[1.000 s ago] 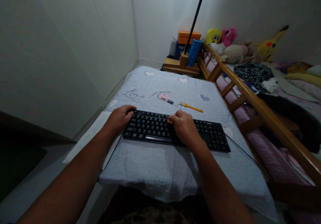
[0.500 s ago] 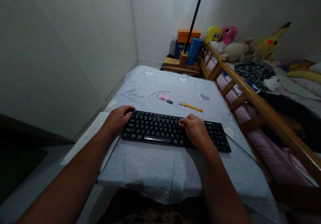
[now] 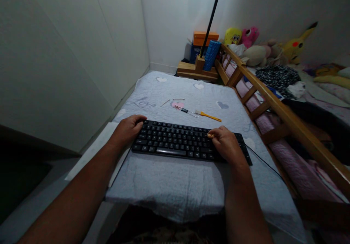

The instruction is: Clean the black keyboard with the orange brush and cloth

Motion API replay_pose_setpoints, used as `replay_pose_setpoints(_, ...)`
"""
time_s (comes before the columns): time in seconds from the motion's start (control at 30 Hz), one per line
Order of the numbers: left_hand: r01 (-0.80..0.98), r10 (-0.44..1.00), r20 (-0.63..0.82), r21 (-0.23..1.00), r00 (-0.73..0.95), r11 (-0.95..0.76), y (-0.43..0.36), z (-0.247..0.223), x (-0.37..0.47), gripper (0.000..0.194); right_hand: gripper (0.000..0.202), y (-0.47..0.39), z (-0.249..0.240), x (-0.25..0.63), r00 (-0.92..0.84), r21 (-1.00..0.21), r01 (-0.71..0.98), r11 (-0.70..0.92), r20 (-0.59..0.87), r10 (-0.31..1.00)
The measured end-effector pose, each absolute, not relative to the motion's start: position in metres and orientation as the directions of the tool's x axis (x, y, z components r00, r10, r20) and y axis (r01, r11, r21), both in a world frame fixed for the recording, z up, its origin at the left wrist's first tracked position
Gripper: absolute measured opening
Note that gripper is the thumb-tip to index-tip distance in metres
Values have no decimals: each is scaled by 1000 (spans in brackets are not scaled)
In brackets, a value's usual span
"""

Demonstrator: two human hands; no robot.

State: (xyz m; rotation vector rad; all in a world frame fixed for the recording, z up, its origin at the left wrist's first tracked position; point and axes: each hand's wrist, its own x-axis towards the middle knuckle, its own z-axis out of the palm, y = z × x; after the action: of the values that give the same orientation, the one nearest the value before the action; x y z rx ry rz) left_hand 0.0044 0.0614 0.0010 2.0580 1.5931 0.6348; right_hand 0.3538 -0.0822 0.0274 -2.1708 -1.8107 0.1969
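Observation:
A black keyboard lies flat across the cloth-covered table. My left hand is closed on its left end, thumb and fingers at the upper left corner. Between the fingertips of my right hand is a small tan-yellow piece, perhaps sponge or cloth; its kind is not clear. That piece rests on the keys toward the right side, and the hand covers part of the number pad. Beyond the keyboard lie a yellow-handled brush, a thin clear tool with a dark middle and two cotton swabs.
The keyboard's cable runs off to the right. A white sheet sits beneath my left forearm. Along the right stands a wooden bed rail, with plush toys behind. A wooden stand with a black pole is at the back.
My right hand has slid rightward along the keys with the small tan-yellow piece, uncovering keys in the middle. The left hand stays on the keyboard's left end.

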Motion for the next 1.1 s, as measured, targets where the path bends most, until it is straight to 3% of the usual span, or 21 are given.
replay_pose_setpoints(0.57, 738, 968, 96, 630, 234, -241, 62, 0, 4, 45, 19, -87, 31, 363, 245, -344, 919, -191, 119, 962)
replay_pose_setpoints(0.7, 739, 969, 87, 632, 232, -234, 61, 1, 4, 46, 20, -86, 30, 364, 299, -358, 910, -210, 215, 930)
replay_pose_setpoints(0.87, 740, 968, 89, 630, 234, -237, 60, 1, 4, 46, 28, -73, 25, 340, 191, -487, 873, -11, 321, 928)
replay_pose_setpoints(1.1, 736, 966, 94, 631, 239, -244, 61, 0, 3, 45, 35, -52, 18, 301, 52, -333, 942, 43, 271, 961)
